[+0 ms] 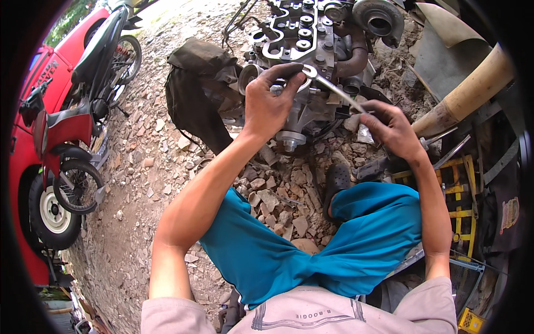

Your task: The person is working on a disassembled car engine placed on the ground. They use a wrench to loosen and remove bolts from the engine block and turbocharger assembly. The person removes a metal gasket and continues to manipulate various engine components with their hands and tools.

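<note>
Left hand (pixel 268 104) pressed on wrench (pixel 328 86) head at engine (pixel 311 50), fingers curled over it, right hand (pixel 391 129) fisted round handle, red motorbike (pixel 72 133) far left

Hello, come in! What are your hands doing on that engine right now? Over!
Left hand steadies wrench head on engine. Right hand grips wrench handle. Dark cloth beside engine, not blocking.

Outdoors, daylight. Ground (pixel 144 167) of broken stones and dirt. Red motorbike (pixel 67 139) and red car (pixel 33 183) at left. Yellow frame (pixel 459 206) at right.
</note>
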Demonstrator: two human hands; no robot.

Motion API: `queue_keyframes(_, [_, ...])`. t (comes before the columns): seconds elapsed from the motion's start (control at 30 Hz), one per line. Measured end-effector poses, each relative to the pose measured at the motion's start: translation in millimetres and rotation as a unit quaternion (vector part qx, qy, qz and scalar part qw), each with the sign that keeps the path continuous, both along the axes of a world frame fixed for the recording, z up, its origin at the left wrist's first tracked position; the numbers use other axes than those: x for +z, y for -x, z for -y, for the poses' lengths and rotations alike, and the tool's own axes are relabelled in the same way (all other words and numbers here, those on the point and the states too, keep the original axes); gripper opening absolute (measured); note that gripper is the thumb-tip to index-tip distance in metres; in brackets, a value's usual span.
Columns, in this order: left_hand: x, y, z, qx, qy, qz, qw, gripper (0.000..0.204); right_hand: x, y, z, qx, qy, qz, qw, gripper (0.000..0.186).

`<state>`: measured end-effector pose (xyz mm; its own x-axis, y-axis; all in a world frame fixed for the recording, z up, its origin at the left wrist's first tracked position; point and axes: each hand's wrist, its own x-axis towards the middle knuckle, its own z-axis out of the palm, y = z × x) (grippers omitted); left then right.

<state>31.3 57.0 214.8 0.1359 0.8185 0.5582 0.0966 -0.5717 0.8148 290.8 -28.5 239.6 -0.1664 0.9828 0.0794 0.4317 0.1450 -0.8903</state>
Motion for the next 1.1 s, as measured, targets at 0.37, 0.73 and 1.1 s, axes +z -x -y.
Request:
queue_keyframes(0.37, [-10.0,-20.7,-13.5,0.074,-0.124,-0.134,0.980,0.035,-6.3,-2.2,-53.9,-0.272,-0.112,0.235,0.926,0.037])
queue_keyframes(0.73, [-22.4,-36.1,-25.8,0.102,-0.159,-0.136,0.972,0.033,-37.2,20.0,-105.5,-0.269,-0.125,0.345,0.890,0.029])
queue_keyframes(1.1, [-23.5,-35.7,-28.4,0.105,-0.179,-0.153,0.966,0.032,-23.4,39.6,-105.6,-0.269,-0.149,0.424,0.852,0.025])
